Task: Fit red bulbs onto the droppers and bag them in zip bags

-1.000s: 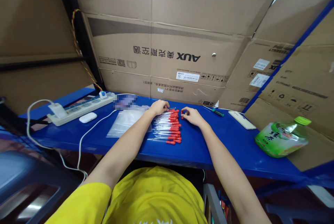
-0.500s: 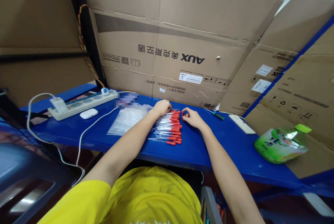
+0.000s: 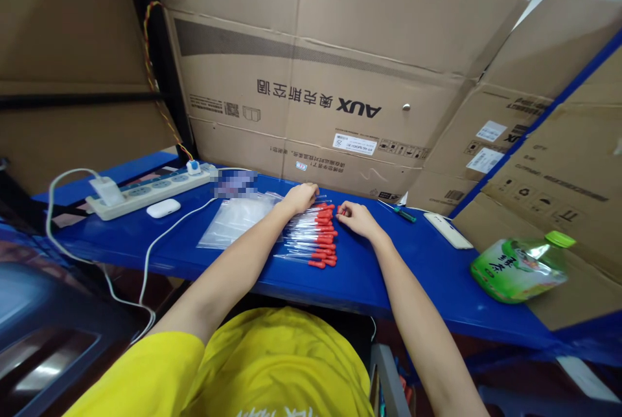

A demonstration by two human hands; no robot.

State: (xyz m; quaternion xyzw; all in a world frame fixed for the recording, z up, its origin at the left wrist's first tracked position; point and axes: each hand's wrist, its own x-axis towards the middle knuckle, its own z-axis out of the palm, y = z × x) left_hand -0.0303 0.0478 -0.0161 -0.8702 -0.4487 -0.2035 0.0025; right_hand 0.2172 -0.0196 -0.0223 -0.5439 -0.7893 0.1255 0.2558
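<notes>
Head view: droppers (image 3: pixel 321 236) lie in a stacked row between and nearer the body than the two hands, red bulbs toward the right. Left hand (image 3: pixel 302 198) is palm down, fingers curled over the row's far end; whether it grips anything cannot be told. Right hand (image 3: pixel 357 217) is apart from the left, bent inward at the wrist, thumb and fingertips pinched on a red piece (image 3: pixel 343 212). Clear bags (image 3: pixel 236 221) lie left of the left hand; a screwdriver (image 3: pixel 405 214), phone (image 3: pixel 448 230) and bottle (image 3: pixel 518 269) lie right of the right hand.
</notes>
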